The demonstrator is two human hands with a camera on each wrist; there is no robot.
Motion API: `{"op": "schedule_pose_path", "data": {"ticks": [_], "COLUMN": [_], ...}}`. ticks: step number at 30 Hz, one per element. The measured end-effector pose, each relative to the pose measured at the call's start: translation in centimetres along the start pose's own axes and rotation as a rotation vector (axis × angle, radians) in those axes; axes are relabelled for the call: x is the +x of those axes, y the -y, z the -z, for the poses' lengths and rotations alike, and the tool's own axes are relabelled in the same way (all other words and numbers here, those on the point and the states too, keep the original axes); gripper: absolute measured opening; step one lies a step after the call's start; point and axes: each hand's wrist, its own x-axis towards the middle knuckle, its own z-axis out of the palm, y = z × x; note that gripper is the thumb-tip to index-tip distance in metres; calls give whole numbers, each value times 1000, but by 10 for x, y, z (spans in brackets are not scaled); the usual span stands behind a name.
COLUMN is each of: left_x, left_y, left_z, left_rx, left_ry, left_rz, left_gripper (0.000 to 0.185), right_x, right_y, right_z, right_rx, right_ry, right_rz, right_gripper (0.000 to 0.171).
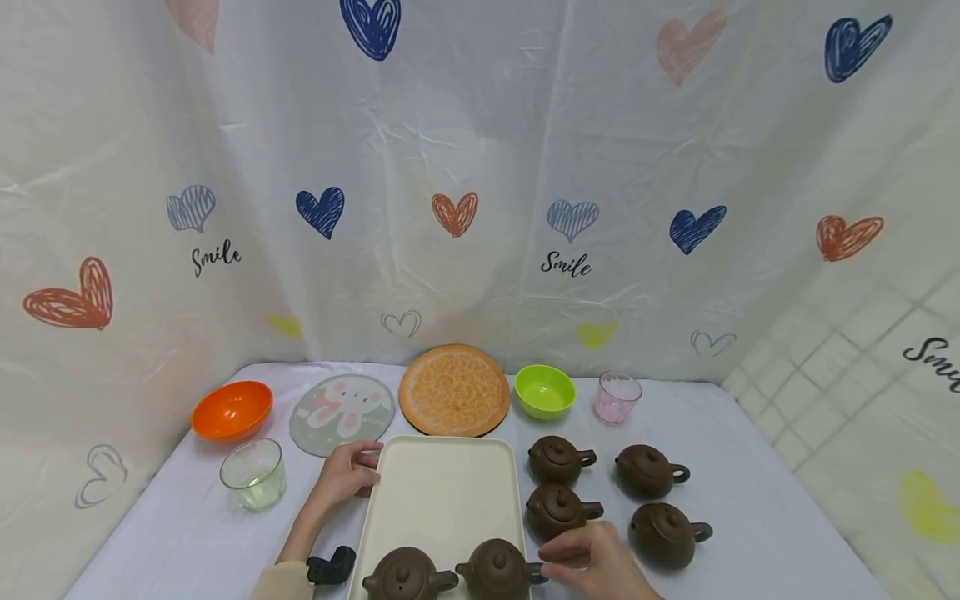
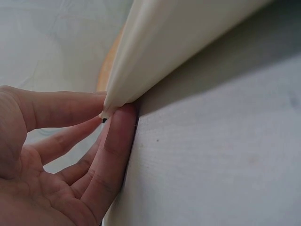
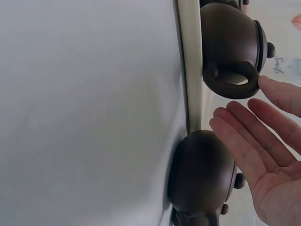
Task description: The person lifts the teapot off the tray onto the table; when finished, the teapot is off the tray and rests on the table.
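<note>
Left hand (image 1: 349, 477): your thumb and finger are clamped on the left edge of the cream tray (image 1: 446, 492)
Right hand (image 1: 600, 560): your fingers stand apart, thumb tip at the handle (image 3: 230, 91) of the right teapot (image 1: 497, 568); whether it presses there you cannot tell
Tray: in front of you on the white table (image 1: 750, 467), with the right teapot and the left teapot (image 1: 403, 577) upright side by side at its near end, handles to your right
Other teapots (image 1: 553, 510): four on the table to the tray's right, two near its edge, two farther out
To your left: orange bowl (image 1: 232, 410), clear cup (image 1: 255, 477)
Along the back: rabbit mat (image 1: 341, 414), brown round mat (image 1: 454, 392), green bowl (image 1: 545, 392), pink cup (image 1: 617, 402)
</note>
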Motion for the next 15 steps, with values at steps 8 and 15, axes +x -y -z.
{"op": "schedule_pose_path", "data": {"ticks": [8, 15], "left_x": [0, 0], "left_y": [0, 1], "left_z": [0, 0], "left_rx": [-1, 4], "left_ry": [-2, -2], "left_rz": [0, -1], "left_gripper": [49, 48], "right_x": [2, 4], "right_y": [-3, -5], "right_z": [-11, -19], "right_rx": [60, 24], "right_ry": [32, 0], "right_rz": [28, 45], "right_gripper": [17, 17]}}
